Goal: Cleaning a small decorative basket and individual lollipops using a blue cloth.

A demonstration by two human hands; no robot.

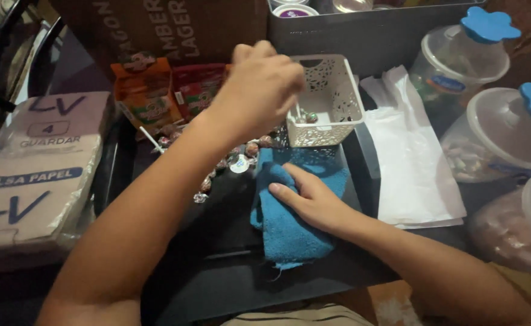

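From the head camera, the left hand (259,90) is raised over the dark tray (229,223), its fingers bunched together at the rim of the white basket (329,99); whether they pinch anything cannot be told, since the back of the hand hides the tips. Inside the basket lie a few lollipops (306,116), sticks showing. The right hand (314,202) lies flat and loosely spread on the blue cloth (286,232), pressing it against the tray, holding nothing else. The cloth sits just in front of the basket and touches its lower edge. Left of the cloth, a scatter of wrapped candies (229,163) runs across the tray from under the left wrist. Behind them stand an orange packet (144,99) and a red packet (196,87). A wrapped paper bundle (33,175) lies at far left. Right of the basket a white plastic bag (413,163) lies flat, and beyond it are clear jars with blue lids (489,27). A grey bin (368,36) and a brown carton (175,27) stand at the back.
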